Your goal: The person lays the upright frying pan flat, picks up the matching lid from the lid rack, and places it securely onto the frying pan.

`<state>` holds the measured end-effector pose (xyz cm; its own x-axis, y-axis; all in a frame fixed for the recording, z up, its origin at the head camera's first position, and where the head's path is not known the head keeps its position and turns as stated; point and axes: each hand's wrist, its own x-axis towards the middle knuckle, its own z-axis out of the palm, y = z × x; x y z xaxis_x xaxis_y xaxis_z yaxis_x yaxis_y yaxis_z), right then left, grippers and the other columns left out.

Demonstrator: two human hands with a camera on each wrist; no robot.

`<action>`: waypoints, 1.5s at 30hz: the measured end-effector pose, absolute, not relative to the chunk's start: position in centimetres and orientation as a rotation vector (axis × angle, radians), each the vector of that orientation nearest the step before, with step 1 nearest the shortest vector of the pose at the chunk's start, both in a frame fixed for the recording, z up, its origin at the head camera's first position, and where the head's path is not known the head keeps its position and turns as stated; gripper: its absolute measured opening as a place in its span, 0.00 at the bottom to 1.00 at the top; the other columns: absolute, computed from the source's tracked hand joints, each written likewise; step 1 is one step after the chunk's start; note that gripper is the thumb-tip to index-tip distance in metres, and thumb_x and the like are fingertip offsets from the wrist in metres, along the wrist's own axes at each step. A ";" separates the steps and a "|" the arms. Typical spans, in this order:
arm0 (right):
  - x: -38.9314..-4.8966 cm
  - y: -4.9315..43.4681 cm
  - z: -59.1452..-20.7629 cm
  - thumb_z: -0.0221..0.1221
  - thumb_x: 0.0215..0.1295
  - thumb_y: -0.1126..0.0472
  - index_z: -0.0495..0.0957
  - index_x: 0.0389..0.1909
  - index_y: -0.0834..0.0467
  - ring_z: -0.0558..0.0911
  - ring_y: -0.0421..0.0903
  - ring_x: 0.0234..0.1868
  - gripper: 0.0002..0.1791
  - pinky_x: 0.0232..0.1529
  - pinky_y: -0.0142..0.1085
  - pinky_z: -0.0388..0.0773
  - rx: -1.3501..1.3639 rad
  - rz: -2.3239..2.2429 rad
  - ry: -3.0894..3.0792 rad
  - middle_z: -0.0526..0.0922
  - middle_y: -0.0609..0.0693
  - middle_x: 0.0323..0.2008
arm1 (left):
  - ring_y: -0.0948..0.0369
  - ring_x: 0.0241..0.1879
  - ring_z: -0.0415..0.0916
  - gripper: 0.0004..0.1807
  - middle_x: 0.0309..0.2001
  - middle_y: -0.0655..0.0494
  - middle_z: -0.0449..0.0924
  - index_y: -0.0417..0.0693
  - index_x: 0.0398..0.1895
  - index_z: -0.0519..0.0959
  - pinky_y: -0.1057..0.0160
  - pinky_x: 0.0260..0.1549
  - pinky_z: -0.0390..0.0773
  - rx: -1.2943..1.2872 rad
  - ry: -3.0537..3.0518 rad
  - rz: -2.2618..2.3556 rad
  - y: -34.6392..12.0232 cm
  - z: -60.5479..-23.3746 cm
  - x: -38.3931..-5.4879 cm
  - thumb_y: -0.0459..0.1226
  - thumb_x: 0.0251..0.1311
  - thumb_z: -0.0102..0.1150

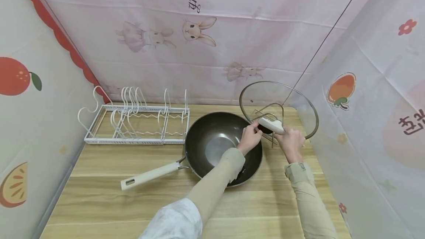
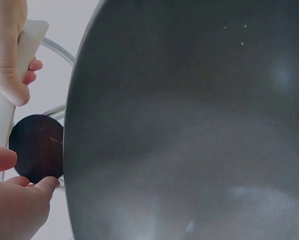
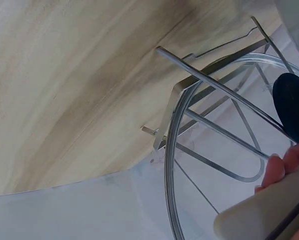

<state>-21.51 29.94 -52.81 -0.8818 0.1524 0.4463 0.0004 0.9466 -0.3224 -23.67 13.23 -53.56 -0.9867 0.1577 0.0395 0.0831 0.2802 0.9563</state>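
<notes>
A glass lid (image 1: 316,119) with a metal rim stands tilted in a wire lid stand (image 3: 209,81) at the back right. Its white handle (image 1: 272,125) faces the person, with a dark round disc (image 2: 37,147) at its base. My right hand (image 1: 290,143) grips the right end of this handle. At the handle's other end, my left hand (image 1: 249,138) pinches it beside the disc, thumb and fingertips close around the edge. Beneath the left forearm sits a dark wok (image 1: 220,146), its inside partly hidden by the sleeve.
The wok's cream handle (image 1: 151,175) points to the front left. A white wire dish rack (image 1: 139,141) stands along the back left of the wooden table (image 1: 132,213). Printed cloth walls (image 1: 212,65) enclose the back and both sides.
</notes>
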 end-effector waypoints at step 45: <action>-18.5 28.4 -43.5 0.73 0.41 0.58 0.83 0.25 0.62 0.76 0.68 0.22 0.13 0.22 0.58 0.66 -0.214 0.454 -2.441 0.81 0.63 0.19 | 0.56 0.76 0.49 0.33 0.77 0.51 0.53 0.44 0.76 0.57 0.63 0.72 0.53 0.283 2.307 1.596 12.5 -51.4 -23.0 0.38 0.69 0.48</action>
